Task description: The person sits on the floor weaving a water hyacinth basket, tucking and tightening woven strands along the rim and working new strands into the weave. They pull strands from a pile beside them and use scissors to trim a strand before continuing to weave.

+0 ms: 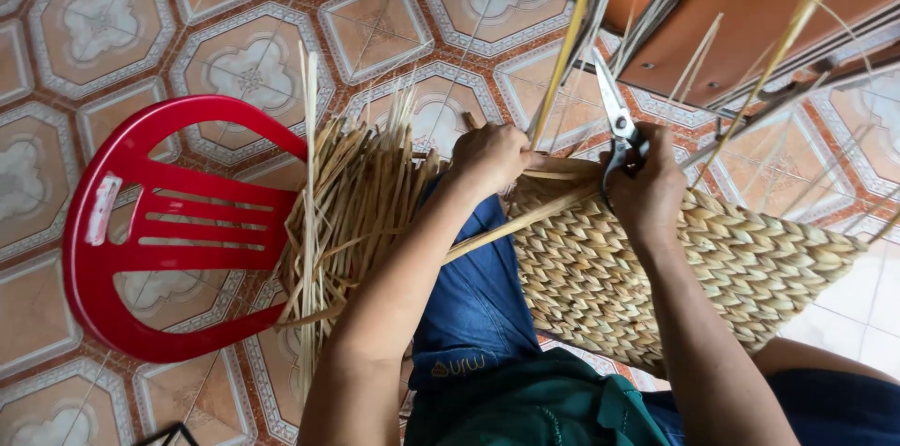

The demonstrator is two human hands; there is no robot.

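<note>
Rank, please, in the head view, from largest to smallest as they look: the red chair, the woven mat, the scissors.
1 and 2. Woven mat and red chair: they look alike in size, and the mat lies nearer the camera on the lap, so I do not rank them.
3. Scissors, in the right hand: clearly smallest.

Red plastic chair (141,230) (partly under loose straw) on patterned floor tiles (253,71), brown wooden boards (741,15) beyond

woven mat (656,268): tan braided straw, lying across lap, tapering right | scissors (614,118): silver blades up, gripped | loose strand (562,52): yellow, upright, pinched above mat edge
</note>
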